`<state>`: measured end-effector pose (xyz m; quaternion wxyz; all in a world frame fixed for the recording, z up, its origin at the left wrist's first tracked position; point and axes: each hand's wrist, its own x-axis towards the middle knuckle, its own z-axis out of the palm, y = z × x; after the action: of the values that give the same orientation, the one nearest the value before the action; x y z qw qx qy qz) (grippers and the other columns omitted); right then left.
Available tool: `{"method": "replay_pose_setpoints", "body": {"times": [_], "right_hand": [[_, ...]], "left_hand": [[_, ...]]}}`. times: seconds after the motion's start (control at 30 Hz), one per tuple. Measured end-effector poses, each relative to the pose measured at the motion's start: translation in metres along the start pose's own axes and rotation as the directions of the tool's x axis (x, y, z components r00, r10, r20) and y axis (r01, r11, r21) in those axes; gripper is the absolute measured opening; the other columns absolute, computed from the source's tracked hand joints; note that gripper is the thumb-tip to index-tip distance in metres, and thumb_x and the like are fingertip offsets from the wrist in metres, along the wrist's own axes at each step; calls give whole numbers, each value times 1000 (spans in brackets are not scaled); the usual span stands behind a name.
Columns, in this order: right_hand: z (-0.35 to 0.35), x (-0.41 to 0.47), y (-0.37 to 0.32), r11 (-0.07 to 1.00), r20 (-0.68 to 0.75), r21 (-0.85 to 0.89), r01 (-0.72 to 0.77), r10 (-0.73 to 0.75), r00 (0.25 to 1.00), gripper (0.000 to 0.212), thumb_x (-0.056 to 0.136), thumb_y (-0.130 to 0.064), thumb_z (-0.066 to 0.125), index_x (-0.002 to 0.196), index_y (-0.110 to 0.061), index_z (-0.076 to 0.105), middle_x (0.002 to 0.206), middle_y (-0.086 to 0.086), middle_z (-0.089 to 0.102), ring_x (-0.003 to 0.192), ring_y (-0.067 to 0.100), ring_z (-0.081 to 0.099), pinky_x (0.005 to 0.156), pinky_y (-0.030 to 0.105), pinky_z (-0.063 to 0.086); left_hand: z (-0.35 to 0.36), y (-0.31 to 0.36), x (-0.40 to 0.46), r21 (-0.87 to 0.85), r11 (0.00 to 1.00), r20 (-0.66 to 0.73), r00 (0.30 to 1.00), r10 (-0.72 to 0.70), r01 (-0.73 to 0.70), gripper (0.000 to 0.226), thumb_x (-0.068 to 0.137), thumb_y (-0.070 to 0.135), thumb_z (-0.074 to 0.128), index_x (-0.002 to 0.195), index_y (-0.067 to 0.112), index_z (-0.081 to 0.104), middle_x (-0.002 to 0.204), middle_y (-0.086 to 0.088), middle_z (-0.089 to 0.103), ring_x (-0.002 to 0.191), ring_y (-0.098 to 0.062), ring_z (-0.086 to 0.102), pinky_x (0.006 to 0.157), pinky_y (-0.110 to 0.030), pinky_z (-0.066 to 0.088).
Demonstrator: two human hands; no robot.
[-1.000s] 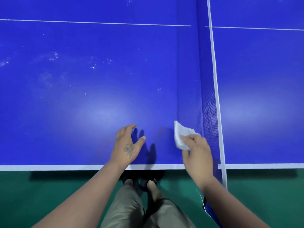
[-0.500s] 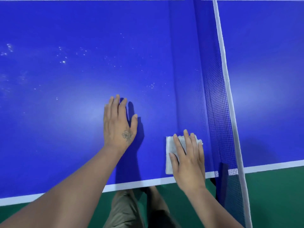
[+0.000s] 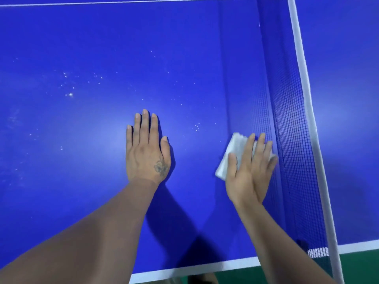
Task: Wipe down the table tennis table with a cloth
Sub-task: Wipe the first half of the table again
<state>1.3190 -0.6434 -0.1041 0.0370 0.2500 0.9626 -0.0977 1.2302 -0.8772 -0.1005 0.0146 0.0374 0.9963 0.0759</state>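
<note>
Nearest me, the white edge line (image 3: 184, 269) of the table (image 3: 82, 181) runs along the near side, and the blue just inside it, between my two forearms, shows no specks, so I judge that near strip is done or was never dirty

A little farther in, my left hand (image 3: 146, 152) lies flat on the surface, fingers straight and together, gripping nothing; it looks like a brace. To its right my right hand (image 3: 251, 171) presses the cloth (image 3: 231, 156) down with straight fingers, not curled round it. The cloth is a folded white pad, lying on the table just beside the foot of the net (image 3: 291, 140), its left part showing past my fingers

Beyond the hands the work is plainly not finished. White specks (image 3: 70, 94) are scattered across the middle and left of this half, with a small cluster (image 3: 196, 127) just far-left of the cloth. Farther still, up to the far line (image 3: 123, 2), the surface looks cleaner, though I cannot tell for sure. The half right of the net shows no obvious dirt, but I judge most of the wiping is still ahead
</note>
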Motion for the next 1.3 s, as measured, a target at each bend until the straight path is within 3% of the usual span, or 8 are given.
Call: {"method": "replay_pose_setpoints", "body": {"times": [0.1, 0.23, 0.3, 0.57, 0.83, 0.97, 1.1, 1.3], "right_hand": [[1, 55, -47, 998, 3, 11, 65, -65, 998, 76, 109, -65, 17, 171, -23, 5, 179, 11, -5, 165, 34, -5, 129, 65, 5], [4, 70, -104, 910, 77, -66, 409, -404, 912, 74, 108, -69, 21, 171, -31, 14, 179, 6, 4, 165, 33, -1, 127, 69, 5], [8, 54, -112, 881, 88, -66, 469, -463, 882, 72, 109, -67, 24, 171, -30, 14, 179, 5, 6, 165, 31, 0, 128, 66, 7], [-2, 4, -28, 921, 105, -73, 382, -374, 921, 72, 108, -64, 34, 170, -29, 22, 179, 5, 7, 165, 30, 6, 131, 59, 8], [-11, 118, -27, 988, -14, -88, 124, -126, 992, 72, 108, -64, 21, 170, -28, 17, 178, 11, 10, 165, 32, 6, 132, 56, 10], [-13, 164, -74, 987, 1, -28, 157, -157, 988, 74, 106, -69, 17, 170, -32, 13, 179, 6, 2, 165, 27, -2, 132, 56, 2], [-5, 135, -106, 940, 0, -48, 338, -339, 941, 74, 107, -69, 22, 170, -31, 19, 179, 6, 8, 165, 29, 3, 132, 56, 5], [-4, 61, -64, 846, 57, -70, 529, -526, 849, 70, 110, -64, 32, 170, -31, 17, 179, 1, 9, 165, 26, 5, 132, 55, 10]], "left_hand": [[1, -1, 1, 7, 1000, 4, 1000, 2, -2, 64, 110, 34, 24, 170, 11, 21, 180, -8, 13, 167, -25, 3, 135, -50, 8], [2, -1, 2, -1, 1000, 14, 1000, -3, 3, 64, 110, 32, 26, 170, 10, 22, 180, -9, 12, 167, -24, 2, 135, -51, 8], [3, -1, 4, 4, 1000, 21, 1000, 0, 0, 64, 110, 32, 25, 170, 10, 21, 180, -9, 11, 167, -24, 1, 135, -51, 8], [2, 0, 5, 20, 1000, 21, 1000, -4, 3, 65, 109, 33, 26, 170, 10, 22, 180, -8, 12, 168, -24, 2, 135, -52, 10], [3, -1, 4, 7, 1000, 3, 1000, -1, 1, 65, 110, 34, 26, 170, 9, 22, 180, -9, 12, 167, -25, 3, 135, -52, 9], [0, -1, 2, -26, 1000, -25, 1000, 6, -6, 63, 109, 33, 31, 167, 7, 32, 178, -10, 21, 167, -27, 10, 134, -53, 14], [-11, 1, 27, -97, 995, -148, 989, 15, -30, 52, 109, 31, 41, 154, 8, 54, 172, -10, 37, 164, -28, 23, 135, -51, 15], [-5, 7, 94, -35, 997, -68, 995, -69, 67, 70, 111, 47, 25, 168, 8, 27, 180, -11, 12, 167, -27, 5, 135, -52, 7]]}}
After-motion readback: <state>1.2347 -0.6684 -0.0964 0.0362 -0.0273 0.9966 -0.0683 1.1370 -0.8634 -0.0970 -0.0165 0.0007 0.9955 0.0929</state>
